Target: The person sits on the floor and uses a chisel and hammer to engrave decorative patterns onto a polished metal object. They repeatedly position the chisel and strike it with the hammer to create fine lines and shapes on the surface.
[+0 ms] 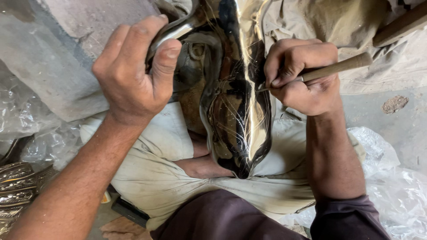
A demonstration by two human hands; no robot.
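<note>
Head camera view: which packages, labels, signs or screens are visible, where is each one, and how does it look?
No labels, signs or screens are visible.
Clear plastic wrapping: crumpled on the floor at lower right, transparent with white glints.
Clear plastic sheet: crumpled at the left edge, beside the grey stone slab, transparent and greyish.

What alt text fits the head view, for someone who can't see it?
Seen from above, a person's left hand grips the rim of a polished, mirror-bright metal vessel resting on their lap, while the right hand presses a wooden-handled tool against its surface, which shows fine scratched lines. Crumpled clear plastic lies on the floor, with embossed metalware at lower left.
</note>
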